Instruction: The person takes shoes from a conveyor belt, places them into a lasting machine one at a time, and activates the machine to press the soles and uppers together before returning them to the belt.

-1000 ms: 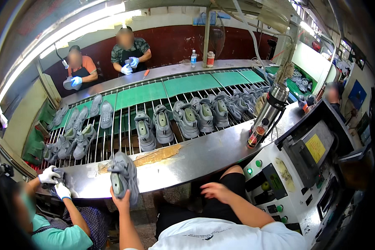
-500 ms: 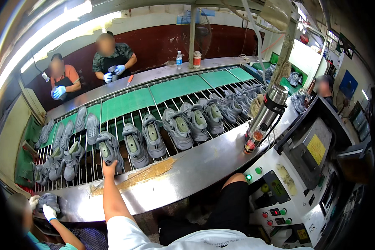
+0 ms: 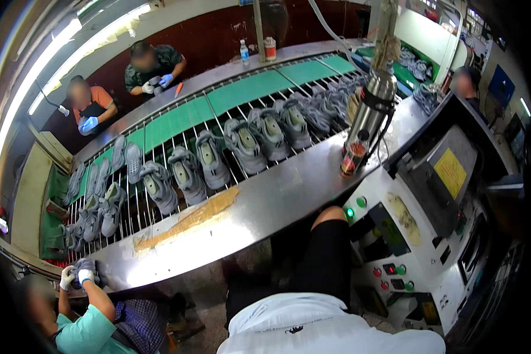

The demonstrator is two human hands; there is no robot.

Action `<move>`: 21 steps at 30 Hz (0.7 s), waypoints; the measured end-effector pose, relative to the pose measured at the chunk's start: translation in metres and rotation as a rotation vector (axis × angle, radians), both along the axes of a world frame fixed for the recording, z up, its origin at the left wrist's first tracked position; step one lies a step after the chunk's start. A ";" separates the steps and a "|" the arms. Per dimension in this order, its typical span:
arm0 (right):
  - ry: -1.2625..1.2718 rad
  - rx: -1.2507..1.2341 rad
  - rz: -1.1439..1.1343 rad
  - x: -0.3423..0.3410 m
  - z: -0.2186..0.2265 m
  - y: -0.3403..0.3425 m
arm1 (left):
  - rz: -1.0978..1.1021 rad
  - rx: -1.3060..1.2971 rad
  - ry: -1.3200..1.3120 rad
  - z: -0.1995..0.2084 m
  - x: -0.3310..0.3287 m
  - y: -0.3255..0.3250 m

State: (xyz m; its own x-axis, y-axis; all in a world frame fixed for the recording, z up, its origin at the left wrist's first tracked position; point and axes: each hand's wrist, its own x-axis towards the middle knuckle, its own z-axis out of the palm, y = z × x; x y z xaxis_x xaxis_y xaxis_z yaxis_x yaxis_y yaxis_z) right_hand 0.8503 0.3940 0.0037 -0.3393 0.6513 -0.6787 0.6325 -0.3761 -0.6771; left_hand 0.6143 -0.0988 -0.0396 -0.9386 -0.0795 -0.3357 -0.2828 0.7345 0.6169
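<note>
Shoes (image 3: 245, 150), grey, stood lined up on the conveyor (image 3: 242, 91), mid-frame. Wearer's hands were both out of frame; couldn't tell finger state. Steel flask (image 3: 373, 106) stood right of centre.

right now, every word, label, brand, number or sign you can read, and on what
None can be read.
Yellow label on the white machine: too small.
Red-lit display on it: too blurred.
White shirt: small print, unreadable.
Blue-labelled bottle: too small.
Bottle beside the flask: too blurred.

Illegible print on yellow label (image 3: 449, 173) and white shirt (image 3: 312, 325)
</note>
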 end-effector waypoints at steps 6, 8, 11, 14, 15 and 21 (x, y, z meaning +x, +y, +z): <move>-0.068 0.083 0.098 0.024 -0.002 -0.007 | -0.320 0.236 0.162 0.135 -0.091 0.056; -0.089 0.092 0.114 0.034 -0.004 -0.013 | -0.483 0.336 0.267 0.210 -0.122 0.094; -0.122 0.100 0.129 0.049 -0.005 -0.023 | -0.809 0.453 0.447 0.326 -0.148 0.156; -0.154 0.094 0.161 0.060 -0.011 -0.030 | -1.089 0.480 0.564 0.405 -0.153 0.205; -0.163 0.088 0.168 0.063 -0.013 -0.033 | -1.153 0.475 0.577 0.421 -0.152 0.218; -0.227 0.063 0.168 0.087 -0.024 -0.059 | -1.296 0.498 0.515 0.443 -0.144 0.249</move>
